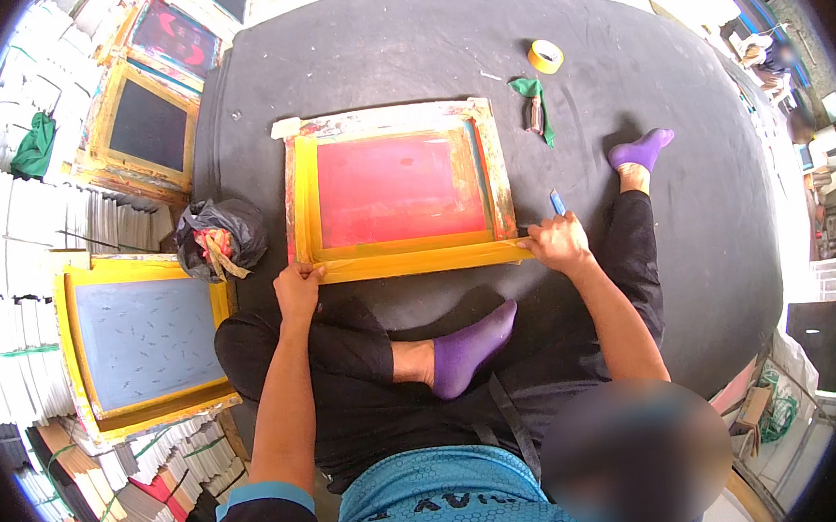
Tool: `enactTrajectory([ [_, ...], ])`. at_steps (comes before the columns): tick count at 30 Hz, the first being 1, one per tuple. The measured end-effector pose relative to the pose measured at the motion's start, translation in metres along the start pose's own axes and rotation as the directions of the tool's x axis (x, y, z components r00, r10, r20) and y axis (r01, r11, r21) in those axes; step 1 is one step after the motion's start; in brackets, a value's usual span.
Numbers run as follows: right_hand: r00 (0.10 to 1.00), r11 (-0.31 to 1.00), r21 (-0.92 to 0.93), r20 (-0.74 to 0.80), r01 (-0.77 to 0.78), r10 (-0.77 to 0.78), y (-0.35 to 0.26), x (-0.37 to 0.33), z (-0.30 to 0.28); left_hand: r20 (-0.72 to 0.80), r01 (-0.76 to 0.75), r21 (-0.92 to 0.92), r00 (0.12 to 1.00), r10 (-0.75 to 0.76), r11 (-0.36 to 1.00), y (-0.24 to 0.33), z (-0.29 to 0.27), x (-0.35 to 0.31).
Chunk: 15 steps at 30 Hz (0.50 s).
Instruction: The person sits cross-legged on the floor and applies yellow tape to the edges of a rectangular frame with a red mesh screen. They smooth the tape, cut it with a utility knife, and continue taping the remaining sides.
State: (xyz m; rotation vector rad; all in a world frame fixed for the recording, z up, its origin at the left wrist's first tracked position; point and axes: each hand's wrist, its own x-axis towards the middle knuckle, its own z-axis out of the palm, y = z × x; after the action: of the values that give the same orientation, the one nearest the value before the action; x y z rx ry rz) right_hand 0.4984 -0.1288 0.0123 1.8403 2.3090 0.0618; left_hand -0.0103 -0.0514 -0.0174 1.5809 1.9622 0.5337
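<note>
Fingers of the left hand are closed on the left end of the yellow tape; those of the right hand pinch its right end. A blue tool juts from the right hand; how it is held cannot be told. The strip runs left to right along the near edge of the frame; whether it adheres throughout cannot be told. The frame lies flat before the seated person, long axis left to right, its far side turned slightly up at right, around a pink mesh. Surface: a broad black mat, lightly flecked. On it, far right of the frame, are a tape roll and a green cloth. Room: at left, a black bag, a blue-grey screen, a dark screen and paper stacks; clutter lines the right side.
</note>
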Motion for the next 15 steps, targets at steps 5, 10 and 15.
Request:
enactTrajectory([
  [5,0.999,0.998,-0.05,0.026,-0.03,0.031,-0.009,-0.007,0.013,-0.013,-0.004,0.068,1.0,0.005,0.998,0.004,0.001,-0.004],
  [10,0.995,0.997,-0.027,0.06,-0.079,0.081,-0.015,-0.006,0.012,-0.039,-0.026,0.14,0.999,0.031,0.99,0.006,0.002,-0.007],
  [15,0.994,0.994,0.011,0.029,-0.11,0.109,-0.016,-0.006,0.007,-0.038,-0.078,0.154,0.996,0.085,0.985,0.0,0.004,-0.008],
])
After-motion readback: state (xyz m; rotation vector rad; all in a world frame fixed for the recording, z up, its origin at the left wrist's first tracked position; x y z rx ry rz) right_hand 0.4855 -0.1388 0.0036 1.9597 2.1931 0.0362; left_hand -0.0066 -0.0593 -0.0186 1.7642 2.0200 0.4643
